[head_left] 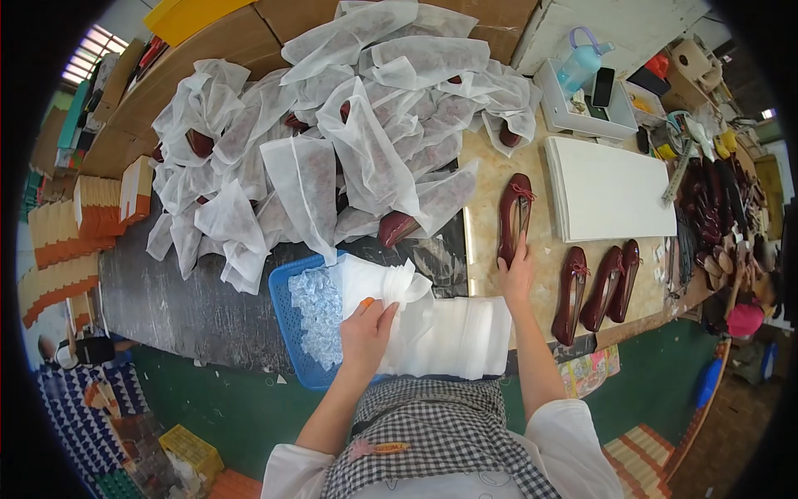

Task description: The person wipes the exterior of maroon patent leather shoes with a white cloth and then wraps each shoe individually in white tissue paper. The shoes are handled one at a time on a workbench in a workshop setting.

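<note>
My right hand grips the heel end of a dark red ballet flat with a small bow, its toe pointing away from me. My left hand, with something orange on one finger, is closed on the edge of a white translucent shoe bag. That bag lies over a stack of flat white bags at the table's near edge. Beside the left hand sits a blue basket holding small clear-blue packets. Three more dark red flats, one of them the left shoe, stand to the right.
A heap of bagged shoes covers the far left of the table. Behind the flats lie a stack of white sheets and a grey bin with a bottle and phone. Cartons line the left; another person is at far right.
</note>
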Tool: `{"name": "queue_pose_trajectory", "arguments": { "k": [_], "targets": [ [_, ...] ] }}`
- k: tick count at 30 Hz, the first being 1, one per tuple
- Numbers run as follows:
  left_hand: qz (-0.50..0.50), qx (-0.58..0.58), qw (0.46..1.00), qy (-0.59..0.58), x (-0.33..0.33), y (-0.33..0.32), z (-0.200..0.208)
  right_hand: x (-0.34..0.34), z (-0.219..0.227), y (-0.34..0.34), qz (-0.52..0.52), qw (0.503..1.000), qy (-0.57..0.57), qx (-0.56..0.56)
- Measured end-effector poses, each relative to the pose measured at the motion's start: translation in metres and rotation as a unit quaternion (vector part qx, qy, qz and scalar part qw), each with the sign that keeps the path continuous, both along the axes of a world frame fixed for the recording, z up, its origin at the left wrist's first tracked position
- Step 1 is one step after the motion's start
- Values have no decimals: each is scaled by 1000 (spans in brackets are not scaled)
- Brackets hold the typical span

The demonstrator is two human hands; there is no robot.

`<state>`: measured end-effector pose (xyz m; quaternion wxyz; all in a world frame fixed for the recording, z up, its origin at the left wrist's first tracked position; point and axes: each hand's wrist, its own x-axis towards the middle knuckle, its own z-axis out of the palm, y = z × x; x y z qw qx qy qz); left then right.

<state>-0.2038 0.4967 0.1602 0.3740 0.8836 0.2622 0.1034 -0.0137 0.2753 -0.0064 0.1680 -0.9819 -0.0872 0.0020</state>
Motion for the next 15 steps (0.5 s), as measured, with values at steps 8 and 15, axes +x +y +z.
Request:
{"name": "queue_pose_trajectory", "arguments": {
  "k": [8,15],
  "targets": [
    [32,58,998,5,-14,30,-28,-29,187,-41,334,849,334,236],
    [3,-66,996,-64,-71,-19,19,-95,181,66,320,710,586,221]
  ]
}}
